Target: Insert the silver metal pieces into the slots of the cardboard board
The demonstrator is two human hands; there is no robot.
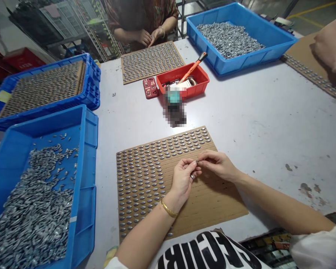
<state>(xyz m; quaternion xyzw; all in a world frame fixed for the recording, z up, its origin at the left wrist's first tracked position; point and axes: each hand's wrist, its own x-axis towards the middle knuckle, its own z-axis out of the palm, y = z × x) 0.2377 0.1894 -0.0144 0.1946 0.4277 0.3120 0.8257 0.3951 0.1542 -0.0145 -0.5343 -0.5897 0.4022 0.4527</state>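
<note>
My left hand [182, 178] is closed, thumb and fingertips pinched, over the cardboard sheet [201, 203]. Meeting it tip to tip, my right hand [218, 164] is closed in a pinch too. Between the fingertips is a small grey metal piece [197, 161], mostly hidden by the fingers. Another silvery spot shows at the curled fingers of my left hand; I cannot tell whether it is a ring or a piece. Rows of leaf-shaped metal pieces [140, 176] stand along the sheet's left side and far edge, while bare slits run across the rest.
A blue bin [85, 179] of loose metal pieces stands at left, with a blue crate [92, 80] of filled sheets behind. Farther back are a red tray [197, 89], a red case [150, 88] and another blue bin [224, 67]. Two co-workers' hands are at other sheets.
</note>
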